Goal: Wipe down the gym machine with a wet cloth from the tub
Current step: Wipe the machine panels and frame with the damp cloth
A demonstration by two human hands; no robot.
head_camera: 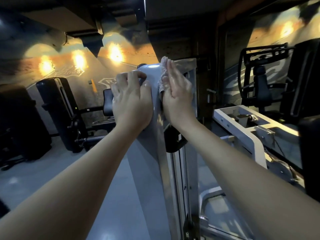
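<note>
left hand (131,99): arm outstretched, fingers curled over the left edge of the machine upright (147,149), gripping near its top.
right hand (176,89): flat, fingers straight, pointing up, pressing the cloth (163,71) to the right face of the machine upright.
cloth: pale, long axis vertical, under the fingers.

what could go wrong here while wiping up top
1. The cloth is only pressed flat under the right hand, not gripped, so it may slip down the grey upright.
2. The fingers look wet, so the left hand gripping the upright's smooth top might lose hold.
</note>
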